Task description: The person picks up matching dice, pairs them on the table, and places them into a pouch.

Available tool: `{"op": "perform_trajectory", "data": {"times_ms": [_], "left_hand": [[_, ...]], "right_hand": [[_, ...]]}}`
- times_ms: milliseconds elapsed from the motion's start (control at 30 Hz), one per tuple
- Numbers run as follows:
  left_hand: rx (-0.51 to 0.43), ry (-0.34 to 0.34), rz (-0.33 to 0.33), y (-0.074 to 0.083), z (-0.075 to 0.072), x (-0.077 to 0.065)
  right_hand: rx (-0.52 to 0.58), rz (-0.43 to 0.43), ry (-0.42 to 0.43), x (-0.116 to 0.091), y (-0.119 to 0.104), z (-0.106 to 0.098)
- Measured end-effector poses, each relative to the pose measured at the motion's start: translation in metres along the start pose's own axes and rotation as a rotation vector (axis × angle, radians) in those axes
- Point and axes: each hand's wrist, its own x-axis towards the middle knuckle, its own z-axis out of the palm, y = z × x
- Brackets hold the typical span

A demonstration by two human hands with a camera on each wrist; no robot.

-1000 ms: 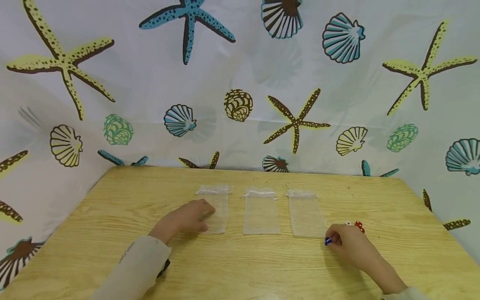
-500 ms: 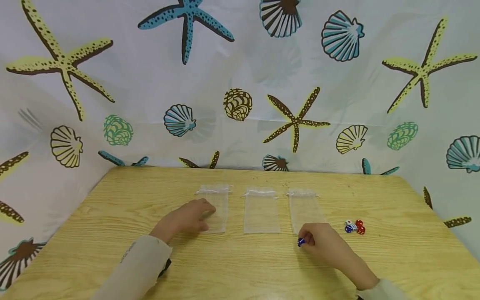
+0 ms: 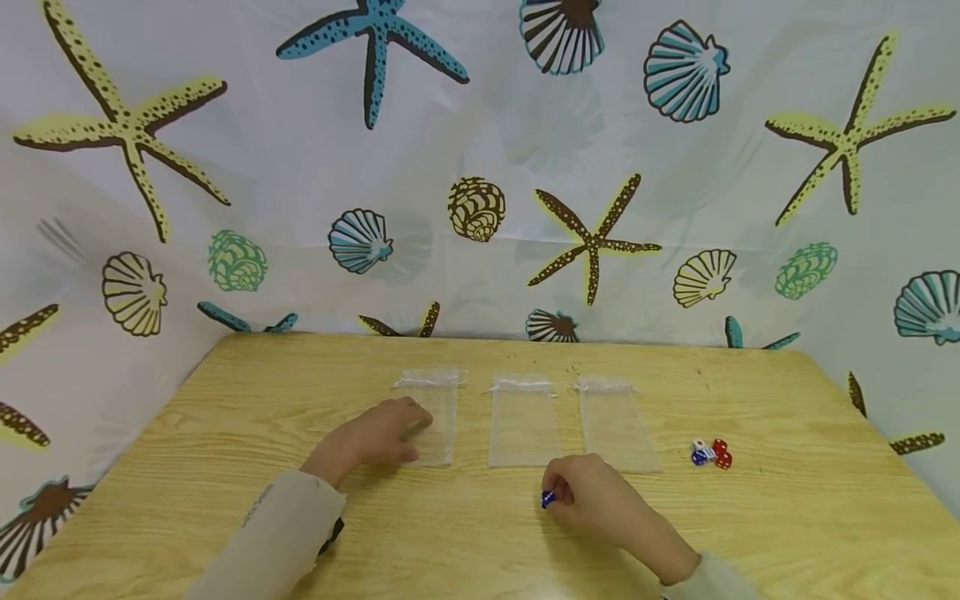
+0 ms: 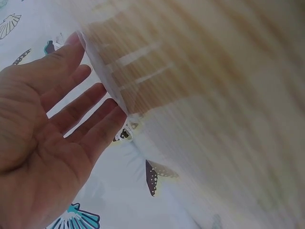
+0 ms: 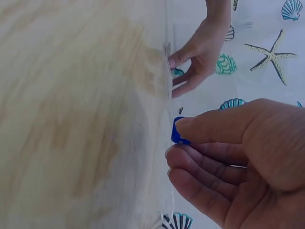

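Observation:
Between thumb and fingertips, my right hand [image 3: 603,504] pinches a blue die [image 3: 548,498] with white pips, just in front of the sheer middle bag [image 3: 522,421]. The die shows blue at the thumb tip in the right wrist view too. My left hand [image 3: 373,435] rests on the left drawstring bag [image 3: 440,429], its fingers loosely bent and covering part of it. In the left wrist view the fingertips [image 4: 112,112] touch the tabletop or bag. A third sheer bag [image 3: 617,425] lies flat to the right.
A small cluster of dice lies on the right of the wooden table [image 3: 262,383]: red dice [image 3: 723,458], white dice [image 3: 708,452] and a blue one [image 3: 698,457]. A white cloth [image 3: 465,283] printed with shells and starfish hangs behind and at the sides.
My right hand has moved left with the blue die, from beside the dice cluster to below the middle bag, uncovering the cluster and the right bag's lower edge. The left hand stays put.

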Motion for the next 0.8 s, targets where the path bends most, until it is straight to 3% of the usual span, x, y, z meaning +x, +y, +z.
{"op": "perform_trajectory", "data": {"times_ms": [367,600,800], "left_hand": [[0.009,0.021,0.008,0.001,0.002,0.001],[0.009,0.025,0.022,-0.001,0.003,0.002],[0.016,0.025,0.019,-0.001,0.004,0.002]], "right_hand": [[0.017,-0.055,-0.072,0.012,-0.023,0.027],[0.001,-0.029,-0.155,0.014,-0.035,0.04],[0.013,-0.032,-0.173,0.014,-0.038,0.042]]}}
